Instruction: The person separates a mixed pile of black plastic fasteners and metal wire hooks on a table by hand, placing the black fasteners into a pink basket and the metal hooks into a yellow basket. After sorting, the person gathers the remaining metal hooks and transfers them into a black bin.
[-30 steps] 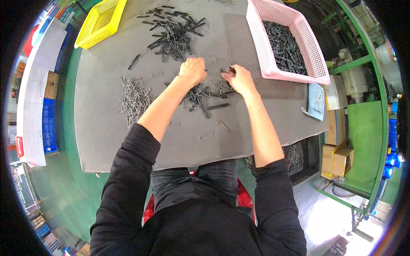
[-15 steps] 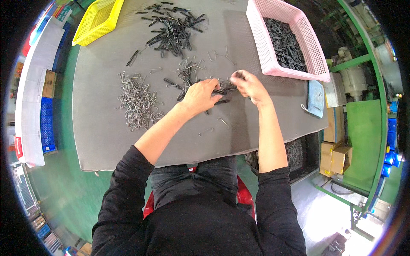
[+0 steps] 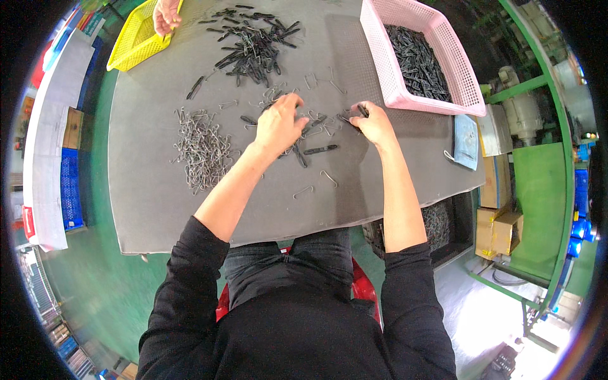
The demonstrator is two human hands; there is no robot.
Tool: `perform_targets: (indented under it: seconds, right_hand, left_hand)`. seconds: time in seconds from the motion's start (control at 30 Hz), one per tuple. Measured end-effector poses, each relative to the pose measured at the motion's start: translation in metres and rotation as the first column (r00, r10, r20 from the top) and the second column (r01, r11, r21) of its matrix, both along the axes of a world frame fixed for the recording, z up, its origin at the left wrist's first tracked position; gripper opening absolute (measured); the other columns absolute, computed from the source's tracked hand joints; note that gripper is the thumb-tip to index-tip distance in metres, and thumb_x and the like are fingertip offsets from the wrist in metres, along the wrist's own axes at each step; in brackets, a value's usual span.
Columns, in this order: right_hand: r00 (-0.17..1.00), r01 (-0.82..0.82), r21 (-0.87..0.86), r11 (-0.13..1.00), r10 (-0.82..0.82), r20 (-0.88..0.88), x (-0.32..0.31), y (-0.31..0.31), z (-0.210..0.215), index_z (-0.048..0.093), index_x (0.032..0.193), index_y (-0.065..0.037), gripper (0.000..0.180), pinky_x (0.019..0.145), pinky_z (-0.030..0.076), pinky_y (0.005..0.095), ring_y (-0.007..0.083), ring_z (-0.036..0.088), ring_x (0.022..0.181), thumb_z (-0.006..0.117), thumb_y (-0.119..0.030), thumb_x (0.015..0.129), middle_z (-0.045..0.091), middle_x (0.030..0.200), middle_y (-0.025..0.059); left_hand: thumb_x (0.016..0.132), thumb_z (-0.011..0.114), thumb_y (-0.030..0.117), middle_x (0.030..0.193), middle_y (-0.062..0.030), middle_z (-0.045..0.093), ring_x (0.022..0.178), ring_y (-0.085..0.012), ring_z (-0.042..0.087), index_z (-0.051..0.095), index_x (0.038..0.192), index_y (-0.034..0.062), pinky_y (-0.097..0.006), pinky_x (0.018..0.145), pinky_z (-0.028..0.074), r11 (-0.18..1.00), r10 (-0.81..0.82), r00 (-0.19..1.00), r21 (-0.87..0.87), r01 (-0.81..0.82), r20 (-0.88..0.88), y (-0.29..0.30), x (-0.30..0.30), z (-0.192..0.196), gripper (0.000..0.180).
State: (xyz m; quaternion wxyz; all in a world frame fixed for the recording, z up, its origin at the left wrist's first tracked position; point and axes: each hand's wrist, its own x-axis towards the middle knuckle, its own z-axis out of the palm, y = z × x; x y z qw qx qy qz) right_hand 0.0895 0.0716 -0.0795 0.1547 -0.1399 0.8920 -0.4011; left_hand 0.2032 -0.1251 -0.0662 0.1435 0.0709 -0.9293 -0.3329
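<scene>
My left hand (image 3: pixel 277 128) hovers over the middle of the grey table, thumb and forefinger apart. Beneath and beside it lies a loose cluster of slim black clip-like pieces (image 3: pixel 321 150) mixed with bent wire hooks (image 3: pixel 327 130). To the right, my right hand (image 3: pixel 375 126) is closed on a slim black clip-like piece (image 3: pixel 363 111) that sticks up between thumb and fingers. More dark pieces and wire show by its fingertips, too small to tell apart. A heap of wire hooks (image 3: pixel 204 152) spreads left of my left forearm.
Farther back lies a bigger pile of black pieces (image 3: pixel 253 54). A pink basket (image 3: pixel 405 101) full of such pieces stands at the right, near a blue face mask (image 3: pixel 466 142). Another person's hand (image 3: pixel 166 17) is at the yellow basket (image 3: pixel 130 57), back left.
My left hand has moved left and slightly away from me, uncovering black pieces and hooks. My right hand has shifted slightly, its black piece now visible. Another person's hand has appeared at the yellow basket.
</scene>
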Motion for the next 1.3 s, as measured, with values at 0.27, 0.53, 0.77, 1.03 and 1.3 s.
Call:
perform_targets:
  seconds: [0.27,0.53,0.77,1.03,1.3]
  right_hand:
    - [0.978,-0.066,0.420,0.905,0.141,-0.151,0.016,-0.006,0.025,0.061,0.088,-0.007,0.022,0.074,0.048,0.0391,0.0293,0.061,0.085,0.065,-0.019,0.070,0.064,0.087,0.0107]
    - [0.977,-0.203,0.100,0.974,0.195,0.084,0.010,-0.002,0.032,0.064,0.083,-0.001,0.025,0.067,0.046,0.0332,0.0241,0.060,0.073,0.065,-0.023,0.071,0.063,0.076,0.0131]
    - [0.969,0.027,-0.232,0.972,0.031,0.243,0.004,-0.003,0.032,0.063,0.077,-0.003,0.018,0.044,0.026,0.0224,0.0038,0.037,0.048,0.068,-0.019,0.072,0.048,0.056,-0.0051]
    - [0.952,0.213,-0.251,0.944,-0.143,0.270,0.005,0.010,0.018,0.060,0.071,-0.005,0.016,0.040,0.024,0.0216,0.0030,0.034,0.044,0.071,-0.017,0.070,0.046,0.054,-0.0058]
    - [0.972,0.207,-0.137,0.969,-0.188,0.140,0.013,0.015,0.000,0.055,0.081,-0.007,0.019,0.036,0.016,0.0177,-0.0008,0.027,0.039,0.070,-0.016,0.073,0.039,0.054,-0.0095]
  left_hand:
    - [0.072,0.066,0.021,0.083,-0.0096,0.058,0.082,-0.0282,0.058,0.059,0.085,0.0054,-0.038,0.070,0.047,0.958,-0.047,0.990,-0.275,0.082,0.133,0.025,-0.006,-0.020,0.022]
    - [0.081,0.057,0.016,0.081,-0.0089,0.064,0.076,-0.0144,0.060,0.057,0.095,0.0013,-0.029,0.063,0.045,0.891,-0.263,0.944,0.426,0.158,0.200,-0.021,-0.016,0.005,0.020]
    - [0.090,0.047,0.014,0.086,-0.0011,0.054,0.074,-0.0078,0.053,0.046,0.118,0.0029,-0.019,0.054,0.039,0.028,-0.452,0.889,0.997,-0.070,0.075,-0.041,0.012,0.013,0.030]
    - [0.085,0.049,0.004,0.091,-0.0101,0.056,0.069,-0.0125,0.057,0.043,0.118,-0.0028,-0.022,0.054,0.046,0.486,-0.399,0.882,0.873,-0.027,0.250,-0.025,0.013,-0.004,0.034]
    - [0.084,0.053,0.016,0.087,-0.0065,0.056,0.070,-0.0107,0.055,0.045,0.114,0.0018,-0.023,0.056,0.043,0.627,-0.265,0.883,0.765,-0.146,0.386,-0.020,0.016,-0.006,0.034]
